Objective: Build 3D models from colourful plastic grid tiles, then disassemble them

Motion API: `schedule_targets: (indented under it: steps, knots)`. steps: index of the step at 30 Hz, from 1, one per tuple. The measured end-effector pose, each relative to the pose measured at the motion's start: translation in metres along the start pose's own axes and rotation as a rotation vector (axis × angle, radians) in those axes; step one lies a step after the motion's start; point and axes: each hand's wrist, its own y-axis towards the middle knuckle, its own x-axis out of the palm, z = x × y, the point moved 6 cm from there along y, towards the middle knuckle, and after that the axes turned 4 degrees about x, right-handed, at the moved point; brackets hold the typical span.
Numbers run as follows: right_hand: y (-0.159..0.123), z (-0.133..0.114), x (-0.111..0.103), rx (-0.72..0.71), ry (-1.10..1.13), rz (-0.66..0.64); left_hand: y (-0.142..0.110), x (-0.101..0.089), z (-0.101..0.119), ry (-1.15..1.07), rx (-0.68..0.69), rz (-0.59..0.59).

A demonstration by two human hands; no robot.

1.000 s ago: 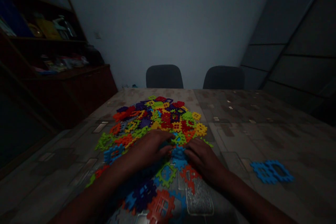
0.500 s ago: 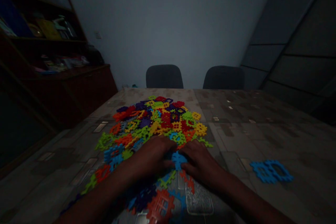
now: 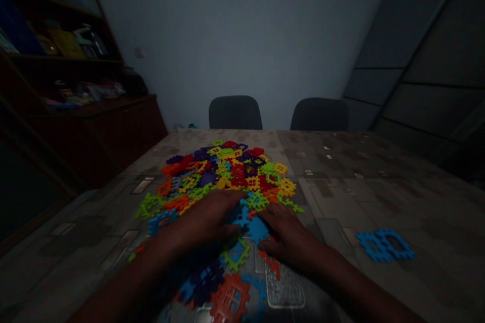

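A heap of coloured interlocking plastic tiles [image 3: 223, 174] covers the middle of the patterned table [image 3: 359, 197]. My left hand [image 3: 206, 219] and my right hand [image 3: 288, 234] lie side by side at the heap's near edge. Between them sit blue tiles [image 3: 252, 224], one pushed against another. The fingers of both hands press on these blue tiles from either side. More tiles, among them an orange one [image 3: 231, 298] and a green one [image 3: 237, 255], lie nearer to me below my hands. The room is dim.
A joined group of blue tiles [image 3: 384, 246] lies apart on the table at the right. Two dark chairs [image 3: 235, 112] stand at the far side. A dark shelf unit with a cabinet [image 3: 76, 96] fills the left; grey cupboard panels [image 3: 428, 60] stand at the right.
Both hands shifted a little at the heap's near edge. The blue tiles between them now spread wider, with a second blue tile showing beside the first. The view drifted slightly.
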Motion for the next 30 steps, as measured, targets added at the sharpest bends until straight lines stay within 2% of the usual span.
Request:
schedule_targets:
  steps: [5, 8, 15, 20, 25, 30]
  knots:
    - [0.0, 0.001, 0.002, 0.04, -0.039, 0.02, -0.004, -0.033, -0.042, 0.024, -0.087, 0.179]
    - [0.001, -0.003, 0.004, 0.079, -0.082, 0.053, -0.005, -0.038, -0.052, 0.061, -0.12, 0.201]
    - [0.014, -0.015, 0.012, 0.148, -0.163, 0.082, -0.005, -0.021, -0.039, 0.025, -0.058, 0.073]
    - [0.013, -0.012, 0.015, 0.146, -0.166, 0.088, -0.006, -0.031, -0.036, 0.081, -0.17, 0.108]
    - [0.002, -0.01, 0.005, 0.113, -0.144, 0.159, -0.007, -0.031, -0.031, 0.034, -0.124, 0.089]
    - [0.012, -0.026, -0.007, 0.128, -0.11, 0.189, -0.009, -0.044, -0.041, 0.061, -0.178, 0.203]
